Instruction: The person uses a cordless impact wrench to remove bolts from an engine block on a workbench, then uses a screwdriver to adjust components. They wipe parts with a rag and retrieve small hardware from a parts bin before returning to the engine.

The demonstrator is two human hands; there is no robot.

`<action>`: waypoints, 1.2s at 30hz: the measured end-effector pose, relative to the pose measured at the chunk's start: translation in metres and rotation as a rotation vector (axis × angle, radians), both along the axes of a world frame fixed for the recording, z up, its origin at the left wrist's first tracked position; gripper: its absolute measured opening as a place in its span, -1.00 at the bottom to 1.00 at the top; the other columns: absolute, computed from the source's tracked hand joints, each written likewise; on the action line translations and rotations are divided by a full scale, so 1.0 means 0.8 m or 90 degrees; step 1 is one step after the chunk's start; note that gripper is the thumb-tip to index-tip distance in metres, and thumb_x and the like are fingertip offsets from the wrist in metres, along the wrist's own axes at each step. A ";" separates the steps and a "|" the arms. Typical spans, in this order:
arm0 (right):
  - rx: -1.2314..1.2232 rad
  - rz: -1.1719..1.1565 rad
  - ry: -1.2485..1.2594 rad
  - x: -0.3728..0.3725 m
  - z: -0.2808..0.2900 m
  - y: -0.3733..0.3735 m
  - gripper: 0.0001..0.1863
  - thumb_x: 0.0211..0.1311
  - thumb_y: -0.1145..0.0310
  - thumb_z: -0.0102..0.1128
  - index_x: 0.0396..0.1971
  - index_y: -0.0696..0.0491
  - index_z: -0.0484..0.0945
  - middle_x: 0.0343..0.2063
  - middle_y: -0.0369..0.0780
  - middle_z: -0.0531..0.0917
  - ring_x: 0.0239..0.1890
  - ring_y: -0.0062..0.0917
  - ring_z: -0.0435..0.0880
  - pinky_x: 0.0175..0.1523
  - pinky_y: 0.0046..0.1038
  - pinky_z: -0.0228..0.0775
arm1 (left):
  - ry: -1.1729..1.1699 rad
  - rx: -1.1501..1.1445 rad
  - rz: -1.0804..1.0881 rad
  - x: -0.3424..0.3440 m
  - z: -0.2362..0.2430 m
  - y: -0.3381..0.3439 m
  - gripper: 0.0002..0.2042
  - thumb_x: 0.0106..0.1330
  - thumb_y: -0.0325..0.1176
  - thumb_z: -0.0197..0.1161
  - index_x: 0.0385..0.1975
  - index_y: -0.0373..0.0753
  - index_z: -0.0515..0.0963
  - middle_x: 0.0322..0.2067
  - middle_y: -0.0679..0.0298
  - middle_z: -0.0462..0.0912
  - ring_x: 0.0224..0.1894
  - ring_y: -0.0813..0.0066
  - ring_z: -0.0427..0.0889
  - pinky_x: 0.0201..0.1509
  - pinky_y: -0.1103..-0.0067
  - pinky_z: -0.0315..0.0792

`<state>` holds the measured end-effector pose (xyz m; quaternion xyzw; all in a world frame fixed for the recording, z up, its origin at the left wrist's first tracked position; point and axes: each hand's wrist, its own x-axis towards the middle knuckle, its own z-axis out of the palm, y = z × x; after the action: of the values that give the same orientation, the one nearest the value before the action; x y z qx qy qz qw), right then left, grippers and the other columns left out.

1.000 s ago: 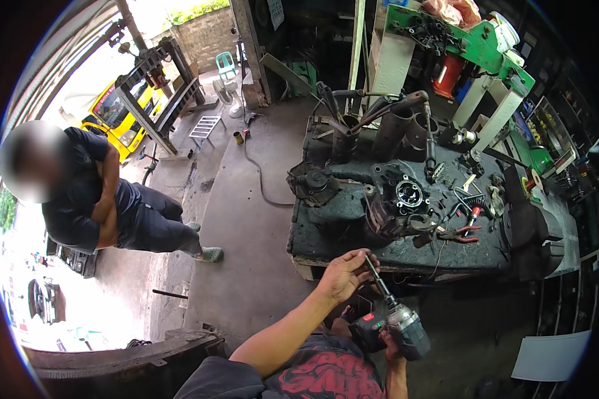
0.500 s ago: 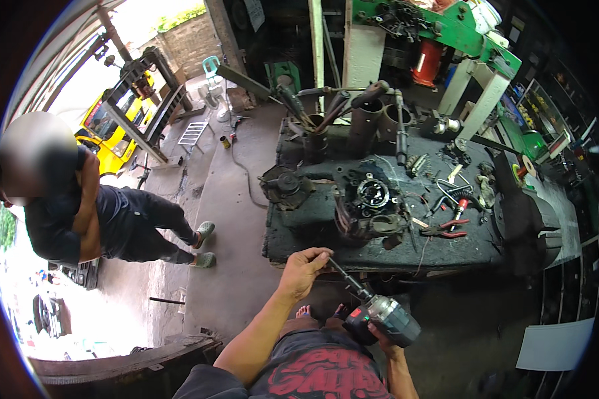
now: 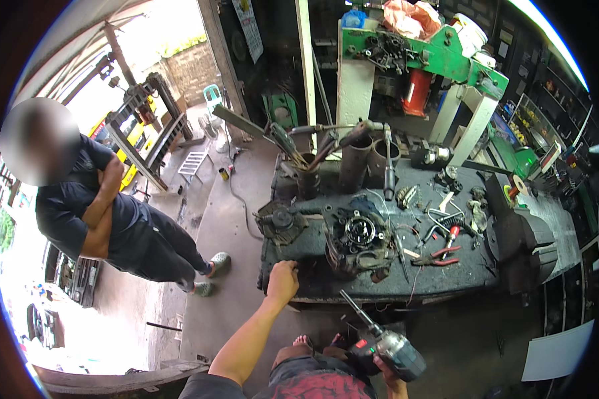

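Observation:
My right hand (image 3: 387, 370) grips a cordless impact wrench (image 3: 400, 354) low in front of me, just off the bench's front edge. A long socket extension (image 3: 361, 310) sticks out of the tool, pointing up and left. Over the bench's front left part reaches my left hand (image 3: 283, 280), its fingers curled together; what they hold, if anything, is hidden. Ahead of it lies a dark, round-centred metal part (image 3: 281, 219). To its right sits a greasy engine casing (image 3: 358, 233) with a ring-shaped bearing opening on top.
Pliers with red handles (image 3: 439, 258) and loose tools lie on the dark workbench (image 3: 313, 282). Metal tubes (image 3: 355, 166) holding tools stand at its back; a bench vise (image 3: 522, 246) sits at the right. A person (image 3: 113, 213) with folded arms stands at the left.
My left hand has left the extension's tip and moved left and forward to the bench. The impact wrench has dropped slightly lower. My view has tilted up a little.

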<state>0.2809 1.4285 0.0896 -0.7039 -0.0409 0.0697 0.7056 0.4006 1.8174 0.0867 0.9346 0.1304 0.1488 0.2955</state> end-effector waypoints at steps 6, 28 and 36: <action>-0.047 0.010 0.009 -0.018 0.004 -0.039 -0.73 0.19 0.48 0.45 -0.10 0.06 0.71 -0.17 -0.28 0.77 -0.07 -0.45 0.71 0.12 -0.30 0.52 | -0.098 0.097 -0.005 0.001 -0.006 0.000 -0.73 0.20 -0.50 0.27 -0.08 -0.32 0.65 -0.14 0.04 0.67 -0.01 -0.07 0.59 0.16 0.27 0.48; -0.013 -0.081 0.081 -0.036 0.004 -0.094 -0.49 0.21 0.25 0.34 0.11 0.16 0.49 -0.35 -0.26 0.62 -0.33 -0.56 0.58 -0.17 -0.46 0.44 | -0.028 -1.302 0.123 -0.002 0.131 -0.199 -0.77 0.43 -0.25 0.15 -0.20 -0.31 0.57 -0.24 0.12 0.66 -0.15 0.25 0.64 0.03 0.30 0.59; 0.121 -0.150 0.065 -0.022 0.002 -0.104 -0.47 0.14 0.39 0.29 0.13 0.22 0.48 -0.38 -0.26 0.63 -0.39 -0.54 0.60 -0.28 -0.49 0.44 | -0.038 -1.247 0.090 -0.035 0.097 -0.201 -0.81 0.38 -0.29 0.14 -0.26 -0.29 0.56 -0.31 0.11 0.66 -0.21 0.22 0.66 0.00 0.24 0.60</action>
<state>0.2631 1.3455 0.0914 -0.6297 0.0714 0.0177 0.7733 0.3725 1.6563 0.1646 0.2623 0.2445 0.0155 0.9334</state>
